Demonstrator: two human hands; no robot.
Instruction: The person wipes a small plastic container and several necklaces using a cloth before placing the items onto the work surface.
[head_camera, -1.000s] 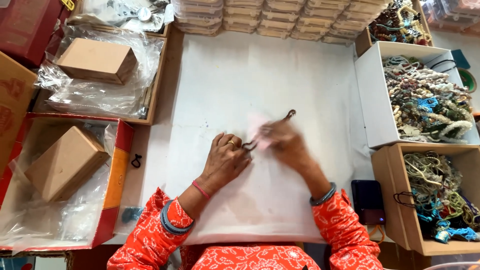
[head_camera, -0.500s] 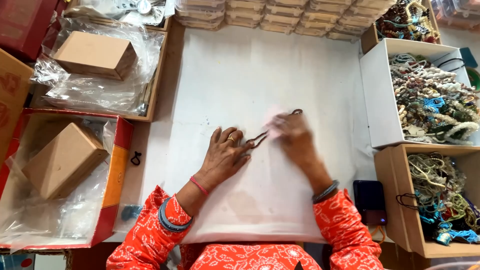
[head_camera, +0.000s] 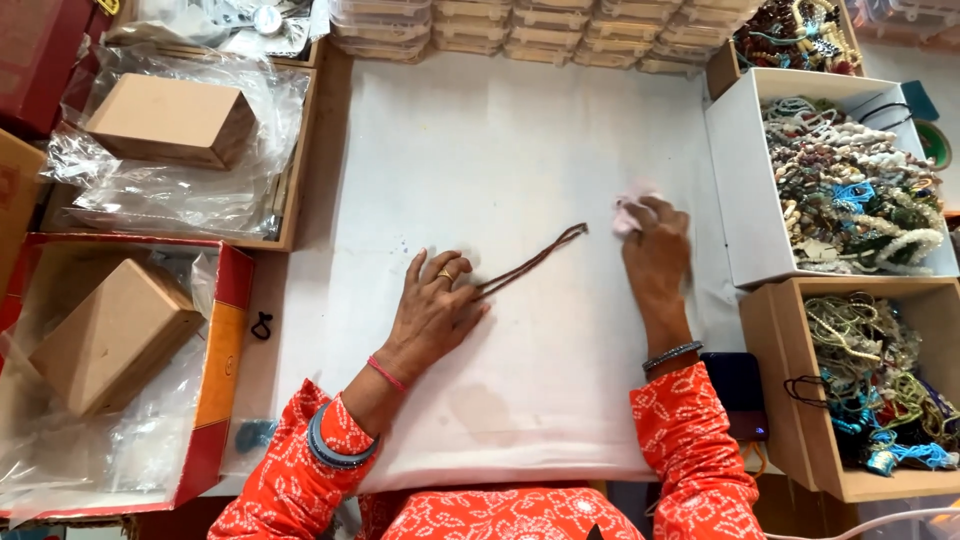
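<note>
My left hand (head_camera: 432, 305) lies flat on the white sheet (head_camera: 500, 150) and pins one end of a thin brown beaded string (head_camera: 535, 258). The string stretches straight, up and to the right of my fingers. My right hand (head_camera: 655, 250) is off to the right near the white box, closed on a small pink cloth (head_camera: 630, 212) pressed to the sheet. It no longer touches the string.
A white box (head_camera: 735, 180) and a brown box (head_camera: 785, 400) of beaded jewellery stand at the right. A dark phone (head_camera: 740, 395) lies by my right forearm. Cardboard boxes in plastic sit in trays at left (head_camera: 170, 120). Stacked clear cases (head_camera: 520, 30) line the back.
My right hand left the string and moved right with the pink cloth. The string now lies stretched out straight. My left hand stayed in place on its end.
</note>
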